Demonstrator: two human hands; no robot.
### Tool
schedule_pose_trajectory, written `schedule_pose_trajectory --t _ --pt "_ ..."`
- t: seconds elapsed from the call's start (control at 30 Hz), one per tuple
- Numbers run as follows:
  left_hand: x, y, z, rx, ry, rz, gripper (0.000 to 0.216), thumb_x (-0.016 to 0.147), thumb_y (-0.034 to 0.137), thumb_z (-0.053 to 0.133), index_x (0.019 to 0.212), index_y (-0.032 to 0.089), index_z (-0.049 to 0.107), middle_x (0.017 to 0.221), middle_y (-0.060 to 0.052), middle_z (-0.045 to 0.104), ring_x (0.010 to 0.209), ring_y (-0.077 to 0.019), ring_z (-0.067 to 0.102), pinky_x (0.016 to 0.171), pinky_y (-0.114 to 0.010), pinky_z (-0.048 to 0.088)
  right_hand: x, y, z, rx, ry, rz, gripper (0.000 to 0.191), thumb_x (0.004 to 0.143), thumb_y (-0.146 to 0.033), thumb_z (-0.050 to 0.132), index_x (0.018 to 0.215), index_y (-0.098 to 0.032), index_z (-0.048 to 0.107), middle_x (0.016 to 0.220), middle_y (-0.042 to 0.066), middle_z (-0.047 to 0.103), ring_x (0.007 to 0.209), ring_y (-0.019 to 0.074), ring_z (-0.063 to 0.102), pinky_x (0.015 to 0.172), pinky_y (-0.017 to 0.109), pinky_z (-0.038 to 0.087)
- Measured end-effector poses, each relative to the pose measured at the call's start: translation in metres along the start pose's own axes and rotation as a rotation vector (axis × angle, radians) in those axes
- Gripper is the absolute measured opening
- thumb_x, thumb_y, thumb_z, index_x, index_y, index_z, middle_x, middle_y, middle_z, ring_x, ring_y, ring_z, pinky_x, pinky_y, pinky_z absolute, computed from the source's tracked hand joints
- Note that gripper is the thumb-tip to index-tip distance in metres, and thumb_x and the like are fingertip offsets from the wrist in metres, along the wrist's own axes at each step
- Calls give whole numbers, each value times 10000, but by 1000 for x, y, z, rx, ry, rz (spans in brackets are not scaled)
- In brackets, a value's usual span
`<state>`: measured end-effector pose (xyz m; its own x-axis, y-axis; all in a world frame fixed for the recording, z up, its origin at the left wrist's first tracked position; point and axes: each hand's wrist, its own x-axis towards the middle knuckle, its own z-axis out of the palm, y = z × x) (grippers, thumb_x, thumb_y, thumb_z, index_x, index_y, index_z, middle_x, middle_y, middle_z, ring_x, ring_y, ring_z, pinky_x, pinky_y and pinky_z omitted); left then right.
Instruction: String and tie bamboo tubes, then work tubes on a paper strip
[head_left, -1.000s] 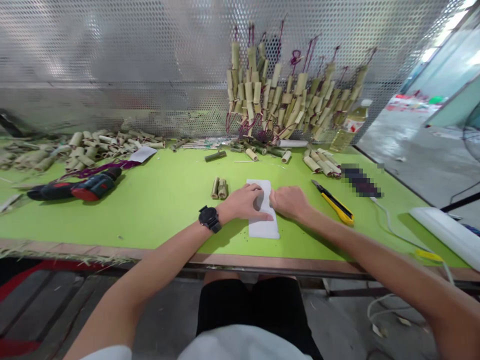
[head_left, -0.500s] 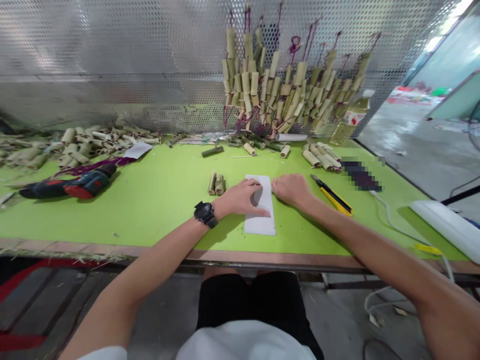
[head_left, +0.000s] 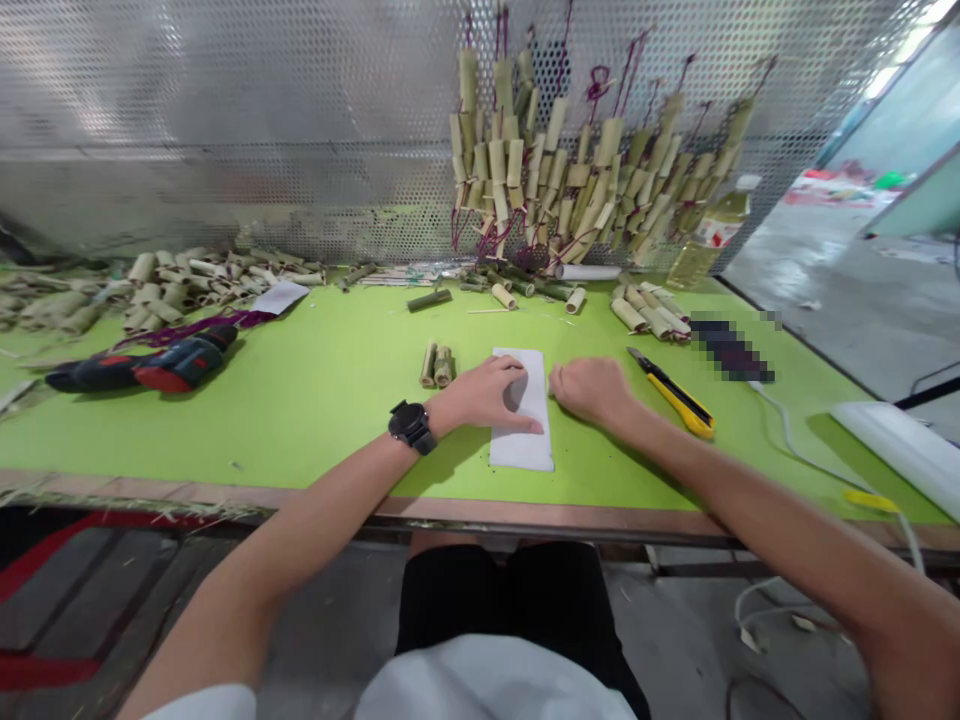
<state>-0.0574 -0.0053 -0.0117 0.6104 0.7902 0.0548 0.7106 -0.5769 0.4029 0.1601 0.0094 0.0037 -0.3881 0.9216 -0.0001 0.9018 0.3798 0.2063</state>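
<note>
A folded sheet of white paper (head_left: 525, 452) lies upright before me on the green tabletop. My left hand (head_left: 491, 392), wearing a black wristwatch (head_left: 411, 427), rests over its left part with thumb and fingers apart. Just off the paper's right edge, my right hand (head_left: 592, 388) is curled into a fist on the table; whatever its fingers may hold is hidden. Short bamboo pieces (head_left: 443, 367) stand close together left of the paper. A yellow and black utility knife (head_left: 679, 400), blade out, lies to the right of my right hand.
Hanging bamboo strings (head_left: 540, 170) cover part of the perforated metal panel. A bamboo pile (head_left: 187, 285) and a cordless drill (head_left: 176, 365) are at the left. An oil bottle (head_left: 705, 245), bundled bamboo tubes (head_left: 651, 312), a pixelated phone (head_left: 729, 350) and a cable (head_left: 795, 445) lie right.
The whole view has shifted slightly, so things appear a little further right. Both hands keep nearly the same pose beside and over the paper.
</note>
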Motion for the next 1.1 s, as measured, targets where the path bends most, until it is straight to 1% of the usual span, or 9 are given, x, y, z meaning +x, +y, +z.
schedule_pose_trajectory --t 0.1,0.27,0.43,0.6,0.73,0.9,0.97,1.03,1.1 --pt "-1 2 0 -2 0 -22 1016 782 883 688 1462 133 600 1569 -176 535 1435 -399 493 1173 -459 439 2 2 0 21 -10 54 694 1117 -297 192 875 -71 802 871 223 790 714 259 725 627 333 446" --pt "0 4 0 5 -6 10 917 792 846 709 1367 134 647 1508 -184 575 1376 -392 534 1120 -461 477 3 -9 0 41 4 -61 716 1119 -340 193 889 -74 817 865 226 792 738 266 727 642 335 435" --pt "0 3 1 10 12 15 942 802 846 702 1394 117 626 1523 -201 560 1398 -400 517 1163 -475 445 6 -11 -1 -10 18 -38 684 1108 -295 198 938 -70 821 866 224 795 769 281 735 635 332 412" --pt "0 4 2 -12 -15 55 898 794 839 713 1364 149 640 1493 -177 581 1376 -382 532 1140 -467 464 -4 -10 -1 -12 3 -115 689 1120 -340 213 895 -89 814 875 227 800 771 282 745 633 333 411" --pt "2 4 3 -5 -2 39 947 796 858 698 1395 128 626 1519 -188 566 1391 -393 523 1135 -468 465 1 -8 -2 -10 -4 -53 706 1118 -312 189 900 -78 818 863 231 793 719 264 729 619 332 416" --pt "4 3 5 1 21 20 947 766 872 722 1360 138 653 1495 -186 586 1366 -396 548 1091 -465 499 -2 -8 -1 -23 -4 -116 687 1118 -331 211 926 -92 826 882 224 802 771 287 749 650 344 434" --pt "5 2 6 5 17 38 930 768 865 726 1358 150 652 1476 -181 596 1351 -391 553 1095 -472 497 -2 -7 -1 -11 -13 -100 691 1120 -332 208 921 -96 826 861 210 800 755 278 746 643 337 428" --pt "5 2 6 9 16 44 935 781 861 717 1396 162 632 1471 -179 592 1349 -391 545 1124 -487 475 3 -5 -1 -4 0 -41 693 1119 -314 201 917 -86 823 852 215 794 747 271 742 625 325 417" --pt "5 1 6 10 20 46 992 792 855 714 1492 165 577 1481 -180 575 1355 -391 530 1151 -500 451 5 -4 -1 1 14 -24 684 1117 -307 207 910 -80 819 851 217 792 736 260 736 619 319 413"
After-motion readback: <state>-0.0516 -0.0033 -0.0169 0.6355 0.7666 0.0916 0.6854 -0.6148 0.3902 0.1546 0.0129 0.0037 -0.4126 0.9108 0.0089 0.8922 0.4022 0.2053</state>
